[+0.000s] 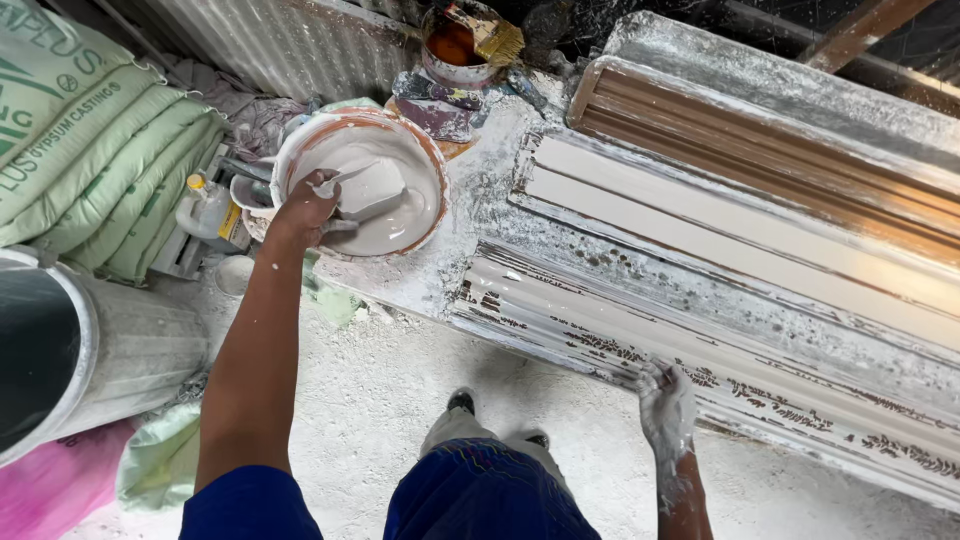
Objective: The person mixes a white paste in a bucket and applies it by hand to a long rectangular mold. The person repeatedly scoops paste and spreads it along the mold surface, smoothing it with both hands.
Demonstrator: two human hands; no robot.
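Two long plaster-filled moulding forms [760, 270] lie on the workbench, already coated white. At the bench's left end, the left hand [305, 208] grips a white scoop [368, 187] in the plaster-filled round bowl [432, 168]. The plaster-caked right hand [665, 400] presses flat on the near form's front edge, where bare patches remain.

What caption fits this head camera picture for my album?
Left hand dips a scoop into a plaster bowl; right hand rests on the long mould.
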